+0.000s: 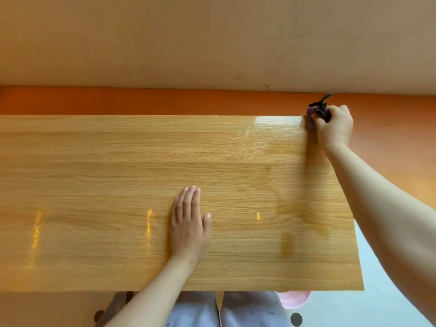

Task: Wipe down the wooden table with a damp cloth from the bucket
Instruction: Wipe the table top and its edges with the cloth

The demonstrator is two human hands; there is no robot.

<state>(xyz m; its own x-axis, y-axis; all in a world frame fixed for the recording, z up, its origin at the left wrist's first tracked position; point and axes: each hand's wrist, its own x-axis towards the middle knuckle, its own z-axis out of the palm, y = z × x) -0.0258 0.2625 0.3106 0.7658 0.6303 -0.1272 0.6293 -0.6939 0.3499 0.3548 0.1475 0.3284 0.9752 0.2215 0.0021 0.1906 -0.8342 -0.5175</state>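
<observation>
At the far right corner of the wooden table [99,156], the right hand [336,129] has its fingers curled round a bunched cloth [312,118], purplish with dark folds, and holds it against the tabletop right at the corner's edge. The arm is stretched well out to reach it. The left hand [188,227] lies flat on the wood near the middle of the near side, fingers straight and close together, thumb set a little apart. It holds nothing and seems to brace the body.

The wiping step itself looks to be in hand. A glossy sheen lies just beside the cloth, and darker damp patches run down the right end of the top, while the long stretch to the left appears dry. The next move likely calls for drawing the cloth back from the corner and working leftward in overlapping passes, with steady pressure so it does not slide off the edge.

A pink bucket [295,299] shows partly below the table's near edge, at the right.
</observation>
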